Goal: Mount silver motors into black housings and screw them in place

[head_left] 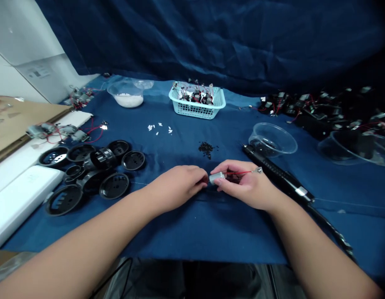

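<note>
While the person's right hand grips a small silver motor between thumb and fingers, we look down from the head camera at a bench draped in blue cloth, and we place everything from the pale basket at the back. The motor sits well in front of the basket, on the side toward the person, and its red wire runs out over the right hand's knuckles to a small metal tab. The left hand lies just beside it with its fingers drawn together at the motor's free end. We cannot tell whether they pinch some tiny part or only steady the motor. Between the basket and the hands lie a scatter of tiny dark screws and, nearer the basket, a few white bits. In front of the basket and to its right a clear bowl stands empty, touched by a black powered driver that nobody holds. Black round housings lie heaped in front of the basket to its left, with loose wired motors beyond them. A mass of dark wired units spreads to the basket's right. We judge the work to be mid-run: the basket holds wired motors, this one is in hand, and many housings lie bare.
</note>
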Motion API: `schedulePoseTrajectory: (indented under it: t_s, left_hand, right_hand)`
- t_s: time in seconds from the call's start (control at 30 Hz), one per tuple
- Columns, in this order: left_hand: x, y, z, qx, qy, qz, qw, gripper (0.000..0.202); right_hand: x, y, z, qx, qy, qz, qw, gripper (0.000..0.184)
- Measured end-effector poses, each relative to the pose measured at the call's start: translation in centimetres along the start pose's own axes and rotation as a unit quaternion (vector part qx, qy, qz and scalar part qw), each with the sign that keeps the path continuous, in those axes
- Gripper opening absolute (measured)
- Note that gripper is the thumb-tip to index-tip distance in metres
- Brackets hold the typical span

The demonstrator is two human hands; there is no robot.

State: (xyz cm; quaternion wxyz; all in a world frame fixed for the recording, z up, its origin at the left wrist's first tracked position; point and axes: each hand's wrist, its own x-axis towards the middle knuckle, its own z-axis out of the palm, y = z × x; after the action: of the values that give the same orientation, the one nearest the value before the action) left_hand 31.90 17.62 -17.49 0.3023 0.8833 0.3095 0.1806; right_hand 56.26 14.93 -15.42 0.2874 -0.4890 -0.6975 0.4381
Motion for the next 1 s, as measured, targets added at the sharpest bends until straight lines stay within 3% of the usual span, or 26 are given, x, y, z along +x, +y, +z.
schedulePoseTrajectory:
  t_s: [0.27,0.53,0.77,1.0]
  left_hand:
    - [0.1,0.1,0.5,0.023,0.015,-0.009,1.000,0.009]
    - [0.0,0.1,0.7,0.072,-0.007,0.004,0.997,0.018]
    - [0.0,0.9,1.1,0.226,-0.034,0.027,0.973,0.023]
    - [-0.1,1.3,0.9,0.214,-0.046,0.011,0.976,0.021]
  right_hand:
    - [0.1,0.1,0.0,0.002,-0.013,0.029,0.999,0.019]
    - [0.0,0.0,-0.7,0.050,-0.006,0.043,0.998,0.024]
    - [0.1,-0.2,-0.6,0.001,-0.018,0.049,0.999,0.026]
    - [0.1,-0.6,-0.6,0.015,-0.044,0.095,0.994,0.027]
